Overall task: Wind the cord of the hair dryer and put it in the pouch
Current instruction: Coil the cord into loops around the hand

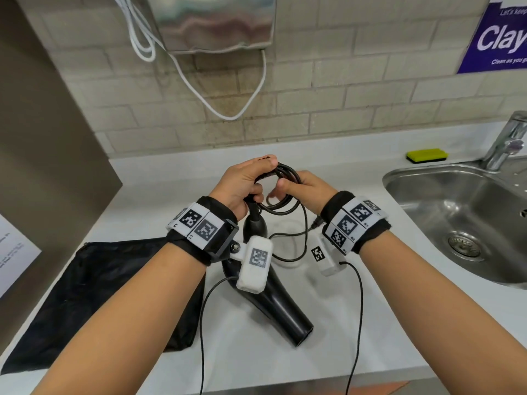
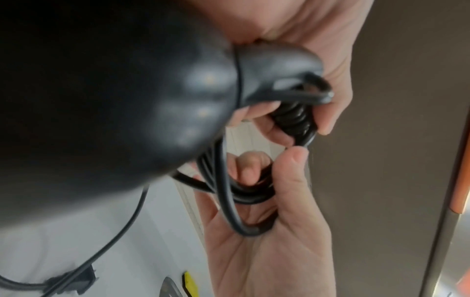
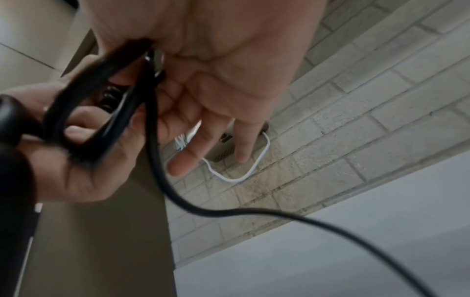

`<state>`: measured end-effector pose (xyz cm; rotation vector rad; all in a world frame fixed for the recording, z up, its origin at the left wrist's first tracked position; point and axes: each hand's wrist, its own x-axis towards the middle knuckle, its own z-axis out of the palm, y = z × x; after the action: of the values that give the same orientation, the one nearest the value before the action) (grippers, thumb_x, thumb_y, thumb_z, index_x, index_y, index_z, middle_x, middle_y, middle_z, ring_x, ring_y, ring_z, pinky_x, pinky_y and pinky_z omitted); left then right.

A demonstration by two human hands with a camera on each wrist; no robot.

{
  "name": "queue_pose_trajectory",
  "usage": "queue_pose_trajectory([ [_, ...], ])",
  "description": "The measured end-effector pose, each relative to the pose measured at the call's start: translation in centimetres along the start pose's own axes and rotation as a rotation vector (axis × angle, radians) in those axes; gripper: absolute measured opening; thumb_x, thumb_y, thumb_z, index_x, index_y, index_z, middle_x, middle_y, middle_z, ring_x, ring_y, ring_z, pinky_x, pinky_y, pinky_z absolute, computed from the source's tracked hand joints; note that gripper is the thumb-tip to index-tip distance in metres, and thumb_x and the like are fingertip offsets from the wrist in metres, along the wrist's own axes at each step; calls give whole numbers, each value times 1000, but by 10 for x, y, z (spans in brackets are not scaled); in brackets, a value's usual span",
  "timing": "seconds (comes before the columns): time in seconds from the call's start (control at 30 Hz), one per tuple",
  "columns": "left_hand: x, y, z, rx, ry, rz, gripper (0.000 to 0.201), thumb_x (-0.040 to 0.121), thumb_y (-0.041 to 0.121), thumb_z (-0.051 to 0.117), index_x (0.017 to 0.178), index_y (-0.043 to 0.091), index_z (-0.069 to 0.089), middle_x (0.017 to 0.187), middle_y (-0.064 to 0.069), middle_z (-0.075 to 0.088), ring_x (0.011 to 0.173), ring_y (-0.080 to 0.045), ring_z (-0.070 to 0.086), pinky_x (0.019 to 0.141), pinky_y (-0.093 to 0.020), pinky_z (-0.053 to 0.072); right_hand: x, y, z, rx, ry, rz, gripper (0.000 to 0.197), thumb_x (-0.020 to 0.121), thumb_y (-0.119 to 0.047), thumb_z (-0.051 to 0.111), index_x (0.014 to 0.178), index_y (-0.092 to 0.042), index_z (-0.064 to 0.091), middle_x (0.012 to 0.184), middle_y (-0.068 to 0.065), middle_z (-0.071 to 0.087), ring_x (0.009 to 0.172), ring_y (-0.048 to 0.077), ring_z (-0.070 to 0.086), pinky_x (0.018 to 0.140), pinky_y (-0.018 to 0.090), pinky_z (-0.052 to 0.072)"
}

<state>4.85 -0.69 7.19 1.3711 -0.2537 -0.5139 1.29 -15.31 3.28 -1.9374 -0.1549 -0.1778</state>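
A black hair dryer (image 1: 282, 306) stands with its nozzle on the white counter and its handle pointing up. My left hand (image 1: 242, 183) grips the handle's end together with several wound loops of the black cord (image 1: 281, 211). From the other side, my right hand (image 1: 308, 189) pinches the same coil between thumb and a curled finger, two fingers sticking out straight. Loose cord runs down to the plug (image 1: 316, 223), which hangs below my right wrist. The black pouch (image 1: 108, 295) lies flat to the left. The left wrist view shows the handle (image 2: 114, 100) and the coil (image 2: 295, 120) up close.
A steel sink (image 1: 427, 181) with a tap (image 1: 507, 143) and a yellow sponge (image 1: 427, 155) is at the right. A metal hand dryer (image 1: 214, 21) with a white cable (image 1: 242, 109) hangs on the brick wall. A brown panel stands at the left.
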Motion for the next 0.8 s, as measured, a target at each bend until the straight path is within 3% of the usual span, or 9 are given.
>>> queue_pose_trajectory([
  [0.07, 0, 1, 0, -25, -17, -11, 8, 89, 17, 58, 83, 18, 63, 80, 4, 63, 34, -3, 25, 43, -18, 25, 1, 2, 3, 71, -5, -1, 43, 93, -30, 49, 75, 7, 61, 61, -6, 59, 60, -4, 58, 74, 14, 43],
  [0.13, 1, 1, -1, -51, -16, -19, 9, 89, 18, 57, 82, 18, 62, 78, 5, 62, 33, -2, 25, 42, -17, 25, 4, 5, 8, 261, -64, -11, 59, 69, -64, 62, 64, -6, 52, 53, -9, 58, 61, 5, 58, 73, 20, 47],
  [0.2, 2, 2, -2, -72, 3, -27, 9, 89, 19, 56, 82, 19, 61, 79, 5, 62, 32, -2, 25, 41, -16, 25, 8, 6, 10, 477, -102, -19, 67, 46, -74, 69, 62, -11, 56, 52, -9, 56, 58, 7, 58, 69, 21, 51],
  [0.3, 3, 3, -7, -119, 27, -45, 9, 89, 21, 57, 81, 19, 60, 78, 5, 63, 31, -3, 25, 40, -16, 26, 10, 10, 5, 579, -93, 8, 45, 56, -64, 71, 68, -20, 71, 62, -11, 64, 62, 4, 61, 70, 17, 51],
  [0.4, 3, 4, -11, -120, 15, -50, 10, 89, 21, 57, 80, 19, 60, 73, 6, 67, 31, -3, 24, 39, -15, 25, 6, 11, 1, 295, 1, 29, 16, 83, -24, 51, 75, -15, 62, 65, -13, 64, 67, -1, 58, 72, 11, 45],
  [0.5, 0, 4, -13, -73, -21, -40, 10, 89, 24, 59, 80, 20, 61, 72, 5, 68, 32, -2, 23, 39, -15, 23, 6, 7, -2, 92, 70, -6, 30, 94, -3, 45, 70, -17, 59, 59, -17, 62, 63, -5, 54, 71, 8, 43],
  [0.6, -1, 4, -13, -9, -29, -11, 13, 88, 30, 60, 78, 20, 62, 71, 5, 69, 34, -2, 22, 38, -14, 22, 10, 1, -4, 27, 173, -20, 23, 91, 1, 48, 78, -8, 65, 63, -14, 62, 60, -5, 52, 68, 9, 43],
  [0.73, -3, 7, -14, 72, -13, 28, 6, 87, 24, 63, 83, 19, 64, 75, 5, 68, 37, -4, 23, 39, -16, 25, 16, -9, -3, -75, 304, -81, 13, 88, 0, 53, 88, 0, 66, 73, -8, 57, 63, -7, 52, 75, 17, 42],
  [0.8, -4, 7, -14, 100, -9, 46, 5, 87, 23, 63, 84, 19, 64, 75, 7, 67, 38, -5, 24, 40, -16, 27, 17, -13, -2, -133, 353, -110, 12, 88, -2, 55, 88, 0, 67, 74, -10, 55, 72, 3, 54, 77, 22, 42],
])
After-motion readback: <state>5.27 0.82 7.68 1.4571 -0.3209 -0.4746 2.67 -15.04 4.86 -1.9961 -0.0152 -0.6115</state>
